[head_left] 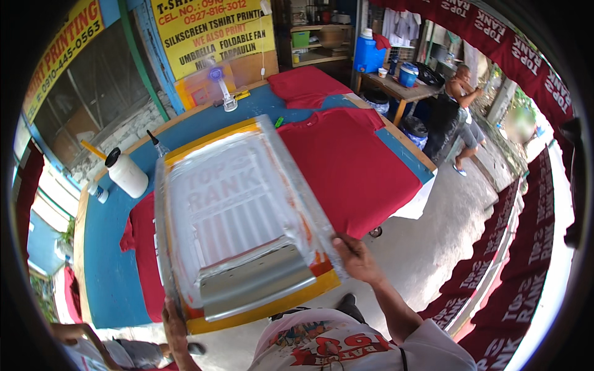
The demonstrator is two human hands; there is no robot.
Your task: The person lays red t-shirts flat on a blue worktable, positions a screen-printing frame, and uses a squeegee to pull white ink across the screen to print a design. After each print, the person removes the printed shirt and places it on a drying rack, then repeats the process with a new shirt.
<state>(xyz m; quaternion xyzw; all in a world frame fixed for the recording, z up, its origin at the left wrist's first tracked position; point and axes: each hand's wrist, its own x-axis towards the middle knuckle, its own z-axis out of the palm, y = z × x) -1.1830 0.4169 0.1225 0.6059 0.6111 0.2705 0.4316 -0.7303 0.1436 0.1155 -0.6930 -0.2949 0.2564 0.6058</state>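
A large silkscreen frame (162, 213), tilted, is held in front of me above the blue table. My right hand (357, 258) grips its near right corner, with the thumb on top. At the near left corner my left hand (175, 321) is wrapped round the frame's edge. White ink smears the mesh (226, 185), where a letter-and-stripe design shows through. A wide metal squeegee (257, 283) rests on the near end of the screen. Part of a maroon T-shirt (143, 247) shows left of the frame. Another maroon T-shirt (356, 164) lies flat to its right.
On the blue table (111, 266) stand a white jug (128, 174), a small bottle (97, 191), a dark-nozzled bottle (158, 145) and a small fan (224, 89). A folded maroon shirt (306, 86) lies at the far edge. One person (464, 105) is at right; another person's arm (77, 334) shows lower left.
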